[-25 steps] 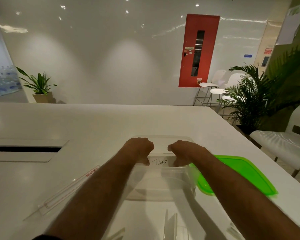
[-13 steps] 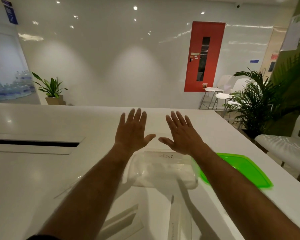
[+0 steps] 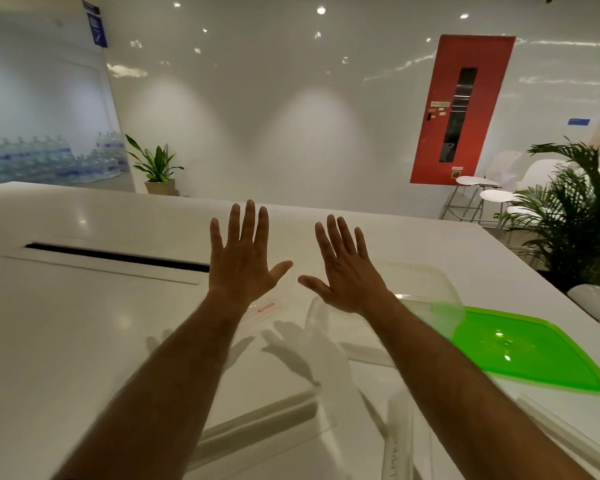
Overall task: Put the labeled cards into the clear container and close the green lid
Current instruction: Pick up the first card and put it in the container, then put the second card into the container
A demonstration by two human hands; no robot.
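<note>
The green lid lies beside the clear container (uncovered). Your left hand and right hand hover above the table, fingers spread, gripping nothing.

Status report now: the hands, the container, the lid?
Left hand and right hand open, empty, raised. Clear container uncovered on table. Green lid beside it, unobstructed.

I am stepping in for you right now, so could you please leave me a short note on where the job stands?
Left hand: open, fingers spread, raised above the table, holding nothing.
Right hand: the same, empty.
Clear container: on the table under the right hand, uncovered; its contents cannot be made out.
Green lid: lying flat on the table just right of the container, not on it.
Clear card sleeves: scattered on the table nearer you.
Left: check that all cards are in, then fit the lid.
</note>
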